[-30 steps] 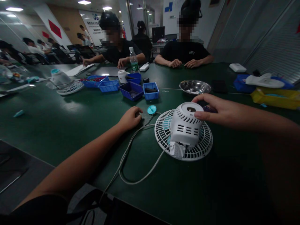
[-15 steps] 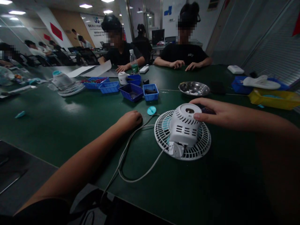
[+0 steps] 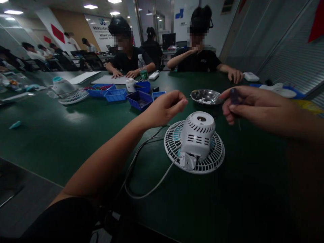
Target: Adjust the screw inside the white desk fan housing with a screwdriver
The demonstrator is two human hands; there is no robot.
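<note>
A small white fan [image 3: 196, 141] lies face down on the green table [image 3: 76, 135], its motor housing up and its grey cord [image 3: 138, 158] looping toward me. My left hand [image 3: 164, 108] hovers above and left of the fan, fingertips pinched on something too small to name. My right hand [image 3: 246, 105] is raised to the fan's upper right, closed round a dark-handled screwdriver [image 3: 234, 96] whose thin shaft points down.
A steel bowl [image 3: 206, 97] sits just behind the fan. Several blue trays [image 3: 140, 99] stand farther left, with a water bottle [image 3: 142, 69] and a second fan [image 3: 64, 89]. Two people sit across the table. Yellow and blue bins sit at the right edge.
Both hands have lifted off the table. The left one rose from beside the cord in a pinch. The right one left the fan housing and came up holding the screwdriver.
</note>
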